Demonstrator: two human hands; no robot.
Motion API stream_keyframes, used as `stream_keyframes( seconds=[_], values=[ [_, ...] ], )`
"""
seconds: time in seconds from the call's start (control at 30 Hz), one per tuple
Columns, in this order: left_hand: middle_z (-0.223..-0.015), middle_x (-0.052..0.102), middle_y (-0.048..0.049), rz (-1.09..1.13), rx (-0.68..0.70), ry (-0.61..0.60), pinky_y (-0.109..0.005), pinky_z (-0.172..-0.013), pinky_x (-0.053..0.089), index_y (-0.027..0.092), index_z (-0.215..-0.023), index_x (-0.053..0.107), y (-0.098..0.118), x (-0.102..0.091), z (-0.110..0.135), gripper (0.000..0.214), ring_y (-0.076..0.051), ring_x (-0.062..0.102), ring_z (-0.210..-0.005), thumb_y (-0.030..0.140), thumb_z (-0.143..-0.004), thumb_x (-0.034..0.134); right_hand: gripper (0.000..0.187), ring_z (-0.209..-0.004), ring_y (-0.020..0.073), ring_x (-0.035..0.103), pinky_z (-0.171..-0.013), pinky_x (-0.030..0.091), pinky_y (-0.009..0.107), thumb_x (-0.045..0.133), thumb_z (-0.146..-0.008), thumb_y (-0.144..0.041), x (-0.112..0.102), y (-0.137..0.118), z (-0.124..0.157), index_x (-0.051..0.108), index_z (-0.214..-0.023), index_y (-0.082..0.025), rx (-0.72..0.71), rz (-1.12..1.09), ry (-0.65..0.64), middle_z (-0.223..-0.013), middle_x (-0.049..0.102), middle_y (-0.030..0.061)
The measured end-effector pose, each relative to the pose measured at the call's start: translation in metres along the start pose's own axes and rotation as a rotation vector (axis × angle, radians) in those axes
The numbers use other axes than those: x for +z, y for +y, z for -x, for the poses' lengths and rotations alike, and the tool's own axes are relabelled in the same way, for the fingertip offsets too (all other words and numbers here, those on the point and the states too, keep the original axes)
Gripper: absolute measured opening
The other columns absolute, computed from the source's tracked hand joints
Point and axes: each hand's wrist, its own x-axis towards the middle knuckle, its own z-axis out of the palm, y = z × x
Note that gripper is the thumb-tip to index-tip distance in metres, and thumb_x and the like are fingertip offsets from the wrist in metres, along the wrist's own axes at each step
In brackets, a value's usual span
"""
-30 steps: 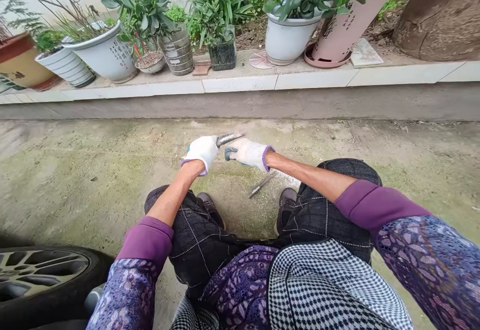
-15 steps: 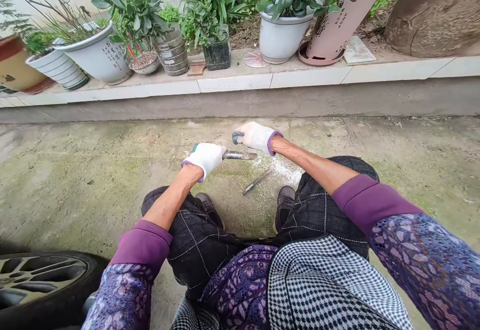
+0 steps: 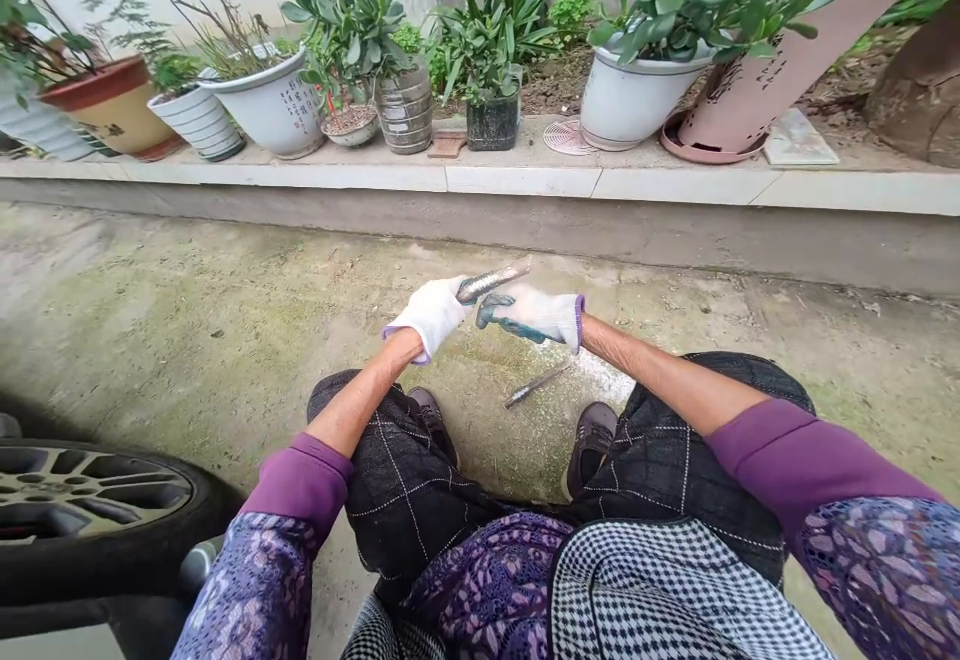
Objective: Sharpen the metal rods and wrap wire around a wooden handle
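left gloved hand (image 3: 429, 315), forearm angled inward, has its grip closed on a metal file (image 3: 493, 281); right gloved hand (image 3: 529, 316) extends just beside it, grip state indeterminate.

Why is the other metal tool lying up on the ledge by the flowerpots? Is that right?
No, the metal tool lies on the ground near the person's right shoe, not on the ledge by the flowerpots. The head view shows it.
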Motion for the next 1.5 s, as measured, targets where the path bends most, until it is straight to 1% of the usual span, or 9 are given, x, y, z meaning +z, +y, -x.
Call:
stream_keyframes(
  seconds=[0.17, 0.33, 0.5, 0.7, 0.87, 1.07, 1.3, 1.43, 1.5],
  values=[
    [-0.059, 0.054, 0.0051, 0.520, -0.181, -0.041, -0.020, -0.042, 0.036, 0.014, -0.128, 0.070, 0.009, -0.009, 0.003, 0.052, -0.008, 0.037, -0.044, 0.024, -0.077, 0.066, 0.027, -0.041, 0.0078, 0.045, -0.038, 0.035, 0.020, 0.072, -0.087, -0.041, 0.008, -0.015, 0.004, 0.071, -0.093, -0.015, -0.014, -0.098, -0.003, -0.053, 0.052, -0.0063],
    [-0.050, 0.037, 0.0116, 0.833, -0.234, -0.068, -0.019, -0.038, 0.031, 0.013, -0.131, 0.066, 0.013, -0.023, 0.004, 0.055, -0.006, 0.027, -0.038, 0.024, -0.077, 0.066, 0.019, -0.034, 0.0061, 0.027, -0.032, 0.021, 0.020, 0.065, -0.086, -0.035, 0.006, -0.030, 0.003, 0.066, -0.082, -0.017, 0.064, -0.323, 0.092, -0.044, 0.036, -0.0105],
    [-0.053, 0.034, 0.0119, 1.036, -0.117, -0.166, -0.019, -0.039, 0.030, 0.017, -0.132, 0.062, 0.011, -0.030, 0.006, 0.051, -0.005, 0.026, -0.038, 0.039, -0.087, 0.064, 0.014, -0.034, 0.0064, 0.030, -0.032, 0.023, 0.018, 0.056, -0.087, -0.022, -0.002, -0.026, 0.004, 0.069, -0.087, -0.015, 0.088, -0.282, 0.098, -0.044, 0.037, -0.0097],
    [-0.054, 0.042, 0.0106, 0.910, -0.137, -0.050, -0.019, -0.036, 0.032, 0.017, -0.108, 0.062, 0.017, -0.024, 0.010, 0.027, -0.005, 0.028, -0.036, 0.037, -0.091, 0.063, 0.018, -0.067, 0.0160, 0.066, -0.040, 0.049, 0.020, 0.065, -0.082, -0.022, -0.013, -0.015, 0.005, 0.072, -0.098, -0.015, 0.031, -0.206, 0.068, -0.082, 0.073, 0.0061],
    [-0.056, 0.045, 0.0096, 0.839, -0.099, -0.090, -0.018, -0.034, 0.031, 0.018, -0.098, 0.060, 0.023, -0.012, 0.009, 0.024, -0.005, 0.033, -0.038, 0.037, -0.089, 0.069, 0.042, -0.098, 0.0236, 0.069, -0.059, 0.063, 0.029, 0.081, -0.074, -0.035, -0.015, -0.010, -0.001, 0.071, -0.111, -0.017, -0.188, -0.410, 0.089, -0.118, 0.073, 0.0122],
    [-0.062, 0.051, 0.0073, 0.896, -0.089, -0.075, -0.018, -0.033, 0.032, 0.015, -0.107, 0.063, 0.023, -0.009, 0.007, 0.032, -0.004, 0.036, -0.037, 0.040, -0.088, 0.068, 0.044, -0.089, 0.0227, 0.073, -0.053, 0.060, 0.026, 0.085, -0.069, -0.037, -0.008, -0.005, -0.002, 0.068, -0.104, -0.018, -0.183, -0.485, -0.044, -0.103, 0.074, 0.0099],
    [-0.057, 0.044, 0.0102, 0.849, -0.124, -0.033, -0.017, -0.036, 0.033, 0.019, -0.110, 0.061, 0.022, -0.003, 0.006, 0.028, -0.006, 0.035, -0.040, 0.035, -0.089, 0.066, 0.040, -0.035, 0.0053, 0.033, -0.031, 0.021, 0.017, 0.076, -0.072, -0.038, -0.011, -0.022, 0.009, 0.062, -0.105, -0.019, -0.007, -0.517, 0.206, -0.049, 0.043, -0.0119],
    [-0.058, 0.044, 0.0094, 0.743, -0.113, 0.018, -0.016, -0.037, 0.032, 0.019, -0.104, 0.062, 0.023, 0.001, 0.000, 0.024, -0.006, 0.038, -0.043, 0.034, -0.087, 0.068, 0.036, -0.032, 0.0050, 0.027, -0.030, 0.020, 0.018, 0.077, -0.074, -0.039, -0.011, -0.026, 0.009, 0.061, -0.100, -0.020, 0.030, -0.584, 0.262, -0.044, 0.037, -0.0136],
    [-0.058, 0.045, 0.0090, 0.731, -0.115, 0.031, -0.017, -0.037, 0.033, 0.018, -0.100, 0.061, 0.022, 0.001, -0.002, 0.020, -0.006, 0.038, -0.043, 0.032, -0.087, 0.067, 0.035, -0.036, 0.0069, 0.038, -0.029, 0.026, 0.017, 0.078, -0.075, -0.037, -0.013, -0.026, 0.010, 0.064, -0.100, -0.018, 0.029, -0.497, 0.264, -0.050, 0.049, -0.0085]
  ],
)
